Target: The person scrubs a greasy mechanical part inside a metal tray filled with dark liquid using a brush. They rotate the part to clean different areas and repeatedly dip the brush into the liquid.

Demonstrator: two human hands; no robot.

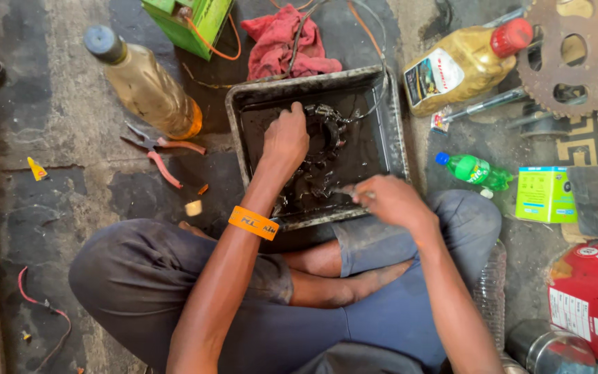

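Observation:
I sit cross-legged on the floor over a dark metal tray (pixel 240 111) of black oily liquid. My left hand (pixel 285 138), an orange band on its wrist, grips a greasy round metal part (pixel 327 135) with wires inside the tray. My right hand (pixel 390 201) is closed on a thin tool, likely a small brush (pixel 346 190), whose tip points at the lower side of the part. Much of the part is hidden by my left hand and the dark liquid.
Red-handled pliers (pixel 160 149) and a capped amber bottle (pixel 143 83) lie left of the tray. A red rag (pixel 282 41) and a green box (pixel 192 21) sit behind it. To the right are an oil bottle (pixel 461 66), a rusty sprocket (pixel 569 52), a small green bottle (pixel 475 171) and cartons (pixel 545 194).

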